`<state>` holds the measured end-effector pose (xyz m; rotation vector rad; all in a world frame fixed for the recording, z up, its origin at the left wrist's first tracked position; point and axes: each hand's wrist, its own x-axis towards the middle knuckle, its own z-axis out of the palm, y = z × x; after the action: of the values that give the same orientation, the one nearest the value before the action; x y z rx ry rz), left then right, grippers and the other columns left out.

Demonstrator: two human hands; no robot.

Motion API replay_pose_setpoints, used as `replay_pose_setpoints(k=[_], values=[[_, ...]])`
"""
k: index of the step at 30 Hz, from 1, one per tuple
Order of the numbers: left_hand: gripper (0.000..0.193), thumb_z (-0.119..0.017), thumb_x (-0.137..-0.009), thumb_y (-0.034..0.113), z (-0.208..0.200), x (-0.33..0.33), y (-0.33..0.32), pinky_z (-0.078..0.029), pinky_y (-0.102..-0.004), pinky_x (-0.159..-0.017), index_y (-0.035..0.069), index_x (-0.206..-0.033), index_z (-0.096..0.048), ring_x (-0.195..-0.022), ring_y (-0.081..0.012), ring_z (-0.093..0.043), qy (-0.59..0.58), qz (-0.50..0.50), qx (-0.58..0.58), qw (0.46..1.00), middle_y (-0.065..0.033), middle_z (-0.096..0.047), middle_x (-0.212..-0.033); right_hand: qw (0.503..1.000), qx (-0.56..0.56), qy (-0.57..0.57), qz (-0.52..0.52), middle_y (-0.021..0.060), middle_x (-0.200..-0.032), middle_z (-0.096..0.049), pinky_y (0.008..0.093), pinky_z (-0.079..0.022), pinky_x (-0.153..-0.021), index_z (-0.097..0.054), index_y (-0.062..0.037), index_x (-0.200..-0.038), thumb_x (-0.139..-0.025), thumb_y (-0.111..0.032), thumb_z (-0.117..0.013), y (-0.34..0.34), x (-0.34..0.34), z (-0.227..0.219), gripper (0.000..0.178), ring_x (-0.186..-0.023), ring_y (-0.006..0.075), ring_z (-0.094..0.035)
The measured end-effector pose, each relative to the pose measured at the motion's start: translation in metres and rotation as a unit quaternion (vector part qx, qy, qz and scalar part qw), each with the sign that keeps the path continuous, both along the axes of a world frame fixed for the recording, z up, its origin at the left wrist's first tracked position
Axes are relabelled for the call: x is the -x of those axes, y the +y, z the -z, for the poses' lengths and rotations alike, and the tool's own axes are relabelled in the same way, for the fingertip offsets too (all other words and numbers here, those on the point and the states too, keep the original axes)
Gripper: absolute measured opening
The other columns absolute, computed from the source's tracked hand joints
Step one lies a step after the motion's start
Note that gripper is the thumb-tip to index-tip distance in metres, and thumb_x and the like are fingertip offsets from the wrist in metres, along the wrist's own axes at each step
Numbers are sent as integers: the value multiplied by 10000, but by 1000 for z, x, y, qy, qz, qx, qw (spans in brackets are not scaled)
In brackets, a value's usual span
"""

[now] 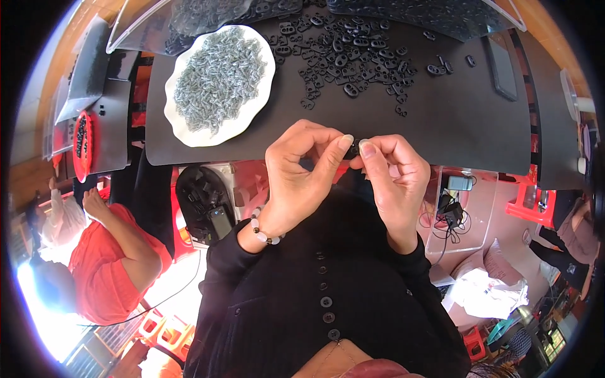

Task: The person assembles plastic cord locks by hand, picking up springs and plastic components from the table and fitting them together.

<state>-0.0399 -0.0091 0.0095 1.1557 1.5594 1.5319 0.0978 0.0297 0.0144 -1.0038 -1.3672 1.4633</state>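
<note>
Dark table, two hands, one black piece

The one view looks down from the wearer's head, through the left of two fisheye cameras worn side by side, upright and unmirrored. It faces steeply downward and slightly ahead: the dark table spans the upper part, the wearer's black jacket the lower middle. The left hand and right hand are close, near the centre (straight edges bow outward), while a red-shirted co-worker appears farther off, at the left rim.
</note>
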Motion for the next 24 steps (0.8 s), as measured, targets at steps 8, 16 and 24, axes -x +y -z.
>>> replay_pose_setpoints(k=[8,16,24], values=[[116,-751,-822,86,-2,5,12,-414,-199,-508,14,-884,-685,-593,-50,-537,35,14,-2,999,-39,-611,-815,1000,20,19,14,59,-718,-664,183,-427,-538,-612,18,-883,-935,-75,-619,6,-5,-5,107,-590,45,-560],[292,-791,-738,235,5,15,58,-500,-332,-582,61,-947,-685,-735,-237,-615,426,-36,-33,903,-58,-607,-893,997,10,43,66,51,-765,-667,167,-409,-606,-624,19,-916,-946,-99,-613,16,-20,4,123,-679,31,-560],[218,-774,-745,174,10,19,58,-509,-329,-612,60,-916,-701,-781,-236,-619,461,-21,-77,884,-53,-621,-876,997,25,48,60,53,-760,-666,171,-414,-611,-624,25,-918,-942,-95,-619,20,-22,2,122,-678,34,-563]])
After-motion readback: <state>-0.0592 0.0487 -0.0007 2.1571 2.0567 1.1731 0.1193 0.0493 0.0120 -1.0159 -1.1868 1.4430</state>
